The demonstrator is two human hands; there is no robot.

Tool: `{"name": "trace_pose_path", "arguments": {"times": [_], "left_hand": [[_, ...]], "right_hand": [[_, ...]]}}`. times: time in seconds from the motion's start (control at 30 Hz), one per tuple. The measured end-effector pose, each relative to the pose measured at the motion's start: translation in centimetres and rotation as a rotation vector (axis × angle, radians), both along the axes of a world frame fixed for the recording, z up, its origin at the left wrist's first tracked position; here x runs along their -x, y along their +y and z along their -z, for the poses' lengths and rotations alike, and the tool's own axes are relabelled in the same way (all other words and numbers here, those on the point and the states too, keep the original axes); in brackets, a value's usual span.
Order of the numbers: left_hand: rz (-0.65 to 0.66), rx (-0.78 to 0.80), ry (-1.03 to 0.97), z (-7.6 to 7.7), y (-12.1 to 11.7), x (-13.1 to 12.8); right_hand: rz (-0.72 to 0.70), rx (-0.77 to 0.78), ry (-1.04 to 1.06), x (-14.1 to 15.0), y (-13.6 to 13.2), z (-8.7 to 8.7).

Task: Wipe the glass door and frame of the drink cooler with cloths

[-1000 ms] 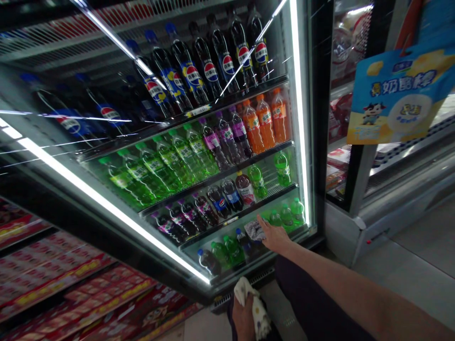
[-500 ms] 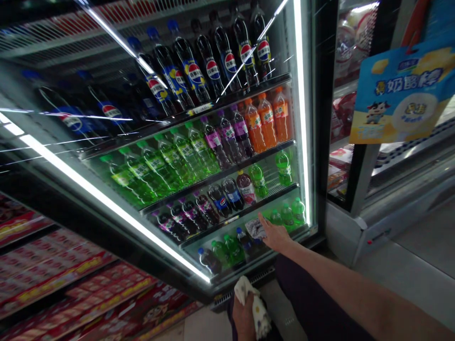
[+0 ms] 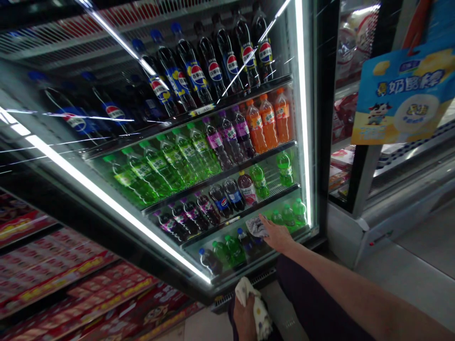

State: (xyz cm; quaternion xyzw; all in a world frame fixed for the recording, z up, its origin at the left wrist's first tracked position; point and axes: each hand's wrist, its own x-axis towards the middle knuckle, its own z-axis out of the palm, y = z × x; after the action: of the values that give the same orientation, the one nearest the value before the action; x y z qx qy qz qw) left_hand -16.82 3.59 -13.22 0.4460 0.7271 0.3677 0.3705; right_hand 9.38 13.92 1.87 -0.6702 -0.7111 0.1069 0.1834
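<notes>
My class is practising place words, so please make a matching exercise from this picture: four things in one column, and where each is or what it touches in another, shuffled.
Things
1. left hand
2. orange-drink bottles
3. right hand
4. blue-and-yellow packet

Places and states
A. at the right end of a row that also has green bottles
B. to the right of the lit drinks cooler
C. gripping a cream patterned cloth
D. touching a greyish cloth

Right pairs: 1-C, 2-A, 3-D, 4-B
</notes>
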Motion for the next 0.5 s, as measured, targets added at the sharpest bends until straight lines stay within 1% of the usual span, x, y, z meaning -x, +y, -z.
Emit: {"name": "trace_pose_path", "arguments": {"times": [0.1,0.17,0.2,0.27,0.33,0.4,0.5], "left_hand": [[0.024,0.023,-0.019,0.6,0.1,0.2],[0.027,0.031,-0.009,0.7,0.1,0.2],[0.022,0.033,-0.001,0.7,0.1,0.2],[0.016,0.032,-0.003,0.6,0.2,0.1],[0.011,0.033,-0.028,0.6,0.3,-0.1],[-0.005,0.034,-0.039,0.6,0.3,-0.1],[-0.015,0.019,0.004,0.8,0.4,0.0]], "right_hand": [[-0.018,-0.189,0.023,-0.5,-0.3,-1.0],[-0.02,-0.306,-0.01,-0.9,0.0,-1.8],[-0.009,-0.339,-0.038,-1.1,0.3,-2.1],[0.019,-0.34,-0.105,-1.4,1.2,-2.5],[0.016,-0.295,-0.168,-1.5,2.0,-2.5],[-0.017,-0.268,-0.212,-1.6,2.5,-1.9],[-0.045,-0.267,-0.234,-1.5,2.4,-0.4]]}}
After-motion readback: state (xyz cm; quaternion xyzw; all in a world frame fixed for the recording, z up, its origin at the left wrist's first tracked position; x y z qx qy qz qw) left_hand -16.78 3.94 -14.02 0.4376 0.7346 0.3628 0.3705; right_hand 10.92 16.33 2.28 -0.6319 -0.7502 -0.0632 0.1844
